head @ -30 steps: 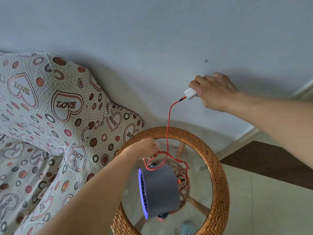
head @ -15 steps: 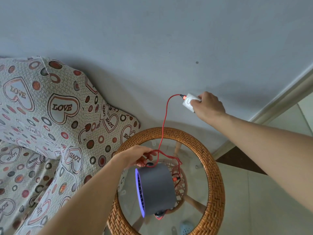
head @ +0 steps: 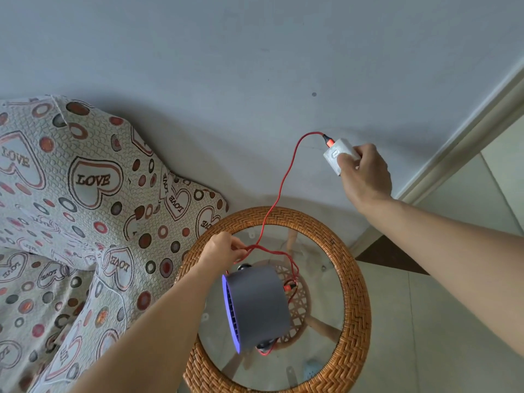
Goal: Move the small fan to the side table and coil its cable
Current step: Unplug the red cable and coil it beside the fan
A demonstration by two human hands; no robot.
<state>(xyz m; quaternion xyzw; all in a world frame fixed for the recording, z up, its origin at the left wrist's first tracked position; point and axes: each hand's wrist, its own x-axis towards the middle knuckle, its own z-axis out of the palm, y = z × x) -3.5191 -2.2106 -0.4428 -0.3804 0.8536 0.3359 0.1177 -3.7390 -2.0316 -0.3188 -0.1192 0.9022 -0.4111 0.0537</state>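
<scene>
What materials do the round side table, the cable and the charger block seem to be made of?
Side table: woven rattan or wicker rim, by its brown herringbone weave; the top looks like clear glass, since legs and floor show through.
Cable: thin red cord, probably plastic or braided; too fine to tell.
Charger block: white, smooth, likely hard plastic.

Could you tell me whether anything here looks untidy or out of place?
Only the red cable: it lies in loose, tangled loops behind the fan on the side table, not coiled. Nothing looks spilled or damaged.
</scene>
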